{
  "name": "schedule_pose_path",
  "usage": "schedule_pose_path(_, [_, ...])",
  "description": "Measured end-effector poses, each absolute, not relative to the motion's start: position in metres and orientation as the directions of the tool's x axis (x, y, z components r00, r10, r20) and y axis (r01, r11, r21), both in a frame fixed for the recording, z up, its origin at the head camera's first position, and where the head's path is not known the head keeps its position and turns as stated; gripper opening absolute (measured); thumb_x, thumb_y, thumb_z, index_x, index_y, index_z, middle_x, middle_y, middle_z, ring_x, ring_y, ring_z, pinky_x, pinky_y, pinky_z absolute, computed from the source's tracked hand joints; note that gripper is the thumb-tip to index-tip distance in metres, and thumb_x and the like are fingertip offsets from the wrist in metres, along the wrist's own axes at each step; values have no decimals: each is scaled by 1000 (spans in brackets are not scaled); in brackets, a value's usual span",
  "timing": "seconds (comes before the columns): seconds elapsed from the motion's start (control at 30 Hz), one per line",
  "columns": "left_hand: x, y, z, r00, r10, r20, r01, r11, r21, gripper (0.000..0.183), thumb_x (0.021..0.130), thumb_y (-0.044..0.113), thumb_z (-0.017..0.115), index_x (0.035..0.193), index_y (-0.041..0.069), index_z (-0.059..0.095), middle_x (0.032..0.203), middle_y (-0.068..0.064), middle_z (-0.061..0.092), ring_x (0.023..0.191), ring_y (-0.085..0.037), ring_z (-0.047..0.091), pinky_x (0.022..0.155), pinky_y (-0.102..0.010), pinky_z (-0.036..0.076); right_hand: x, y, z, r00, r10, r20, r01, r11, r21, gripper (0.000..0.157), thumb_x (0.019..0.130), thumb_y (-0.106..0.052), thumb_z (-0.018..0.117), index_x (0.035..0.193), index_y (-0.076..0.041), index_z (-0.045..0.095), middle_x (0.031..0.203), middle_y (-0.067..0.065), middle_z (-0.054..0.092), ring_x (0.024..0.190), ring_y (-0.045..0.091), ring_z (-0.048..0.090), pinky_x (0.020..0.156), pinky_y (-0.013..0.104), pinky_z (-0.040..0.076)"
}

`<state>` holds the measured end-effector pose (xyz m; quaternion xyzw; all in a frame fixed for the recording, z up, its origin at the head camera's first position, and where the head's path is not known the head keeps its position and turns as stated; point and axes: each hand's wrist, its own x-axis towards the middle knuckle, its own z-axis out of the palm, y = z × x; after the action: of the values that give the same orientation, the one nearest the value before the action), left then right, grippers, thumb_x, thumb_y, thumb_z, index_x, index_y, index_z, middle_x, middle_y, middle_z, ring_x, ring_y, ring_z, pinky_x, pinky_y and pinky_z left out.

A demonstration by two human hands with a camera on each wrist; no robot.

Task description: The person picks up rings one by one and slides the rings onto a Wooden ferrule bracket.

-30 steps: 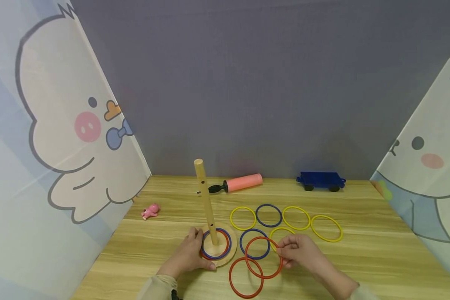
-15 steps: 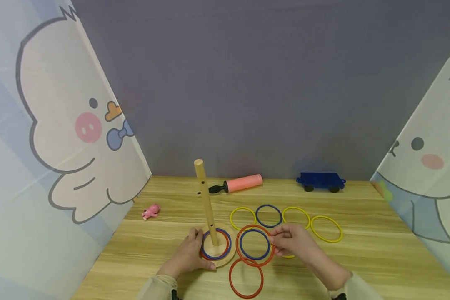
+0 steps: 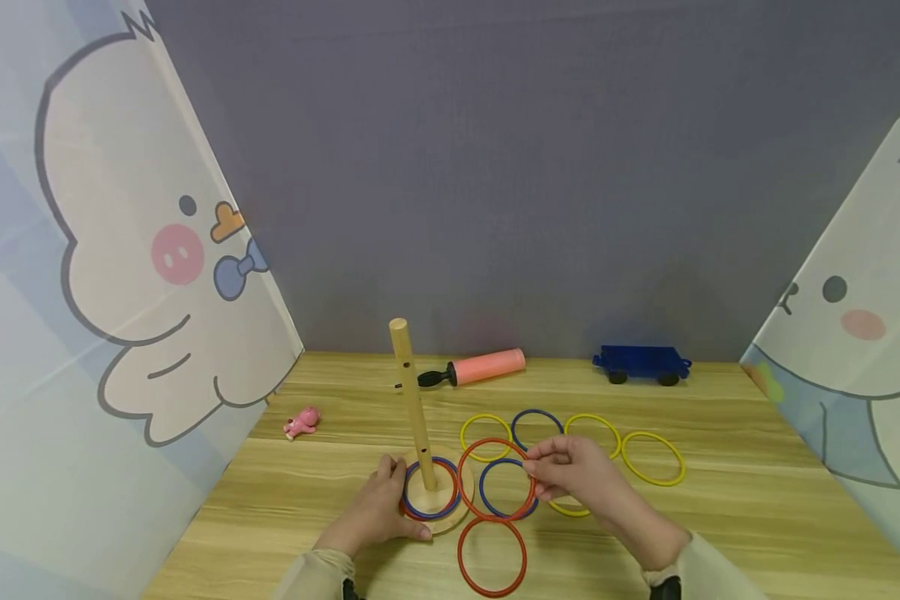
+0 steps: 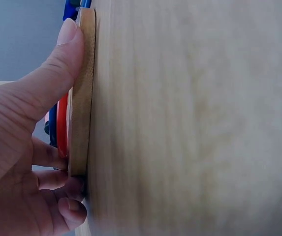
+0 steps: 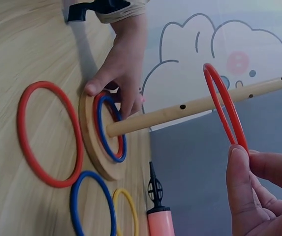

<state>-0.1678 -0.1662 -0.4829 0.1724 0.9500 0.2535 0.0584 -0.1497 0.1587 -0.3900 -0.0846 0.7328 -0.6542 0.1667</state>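
Note:
My left hand (image 3: 378, 508) grips the edge of a wooden ring-toss stand, thumb and fingers spread round its round base (image 3: 438, 527). Its tall peg (image 3: 412, 400) leans slightly left in the head view. Around the peg's foot lie a blue ring (image 3: 446, 459) and a red ring mostly under it. Between thumb and fingertips my right hand (image 3: 577, 475) pinches another red ring (image 5: 227, 101), raised and tilted just right of the peg. In the head view that ring overlaps the base's right edge and a blue ring (image 3: 481, 483) on the table.
A loose red ring (image 3: 492, 594) lies in front, right of the base. Several yellow and blue rings, including a yellow one (image 3: 682, 467), spread to the right. Behind are a pink hand pump (image 3: 489, 366) and a blue toy wagon (image 3: 641, 361); a pink figurine (image 3: 302, 423) lies left.
My right hand has moved left and a little away from me, bringing the held red ring from above the loose red ring toward the stand. My left hand has stayed on the base.

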Motion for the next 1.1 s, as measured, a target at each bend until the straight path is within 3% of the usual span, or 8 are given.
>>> schedule_pose_path(1.1, [-168,-167,-482,-933,359,2,314,812,492,124,58,61,85,141,-16,36,122,-21,39,114,-39,48,95,-51,43,-159,129,-326,-946,-323,-9,7,7,-1000,29,92,-13,68,110,9,61,83,7,69,67,14,66,68,31,57])
